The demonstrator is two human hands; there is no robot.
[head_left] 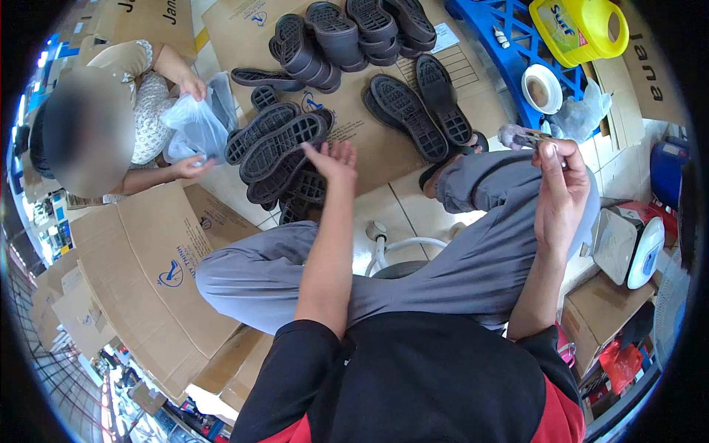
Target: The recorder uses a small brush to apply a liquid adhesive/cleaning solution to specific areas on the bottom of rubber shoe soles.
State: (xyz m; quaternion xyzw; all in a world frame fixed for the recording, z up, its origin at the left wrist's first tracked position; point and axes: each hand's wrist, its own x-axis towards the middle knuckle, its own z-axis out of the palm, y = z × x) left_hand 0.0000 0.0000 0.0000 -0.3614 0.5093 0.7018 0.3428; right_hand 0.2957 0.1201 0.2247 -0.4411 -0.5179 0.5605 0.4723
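Observation:
My left hand (334, 161) is open, palm up with fingers apart, at the right edge of a heaped pile of dark brown shoe soles (281, 151). It holds nothing. In my right hand (559, 188), above my right knee, is a small brush (517, 137) with a greyish fuzzy tip and a metal part; the fingers hide its handle. A pair of soles (408, 114) lies tread side up on a flat cardboard sheet (369, 159), with a narrower dark sole (443, 96) beside it. Farther back, stacked soles (332, 33) stand in a row.
At the left, a person (151, 118) holds a clear plastic bag (199, 114). Cardboard boxes (148, 273) stand near my left knee. A blue plastic crate (487, 33) carries a yellow jug (572, 33) and a white bowl (542, 88). A scale (646, 251) sits at the right.

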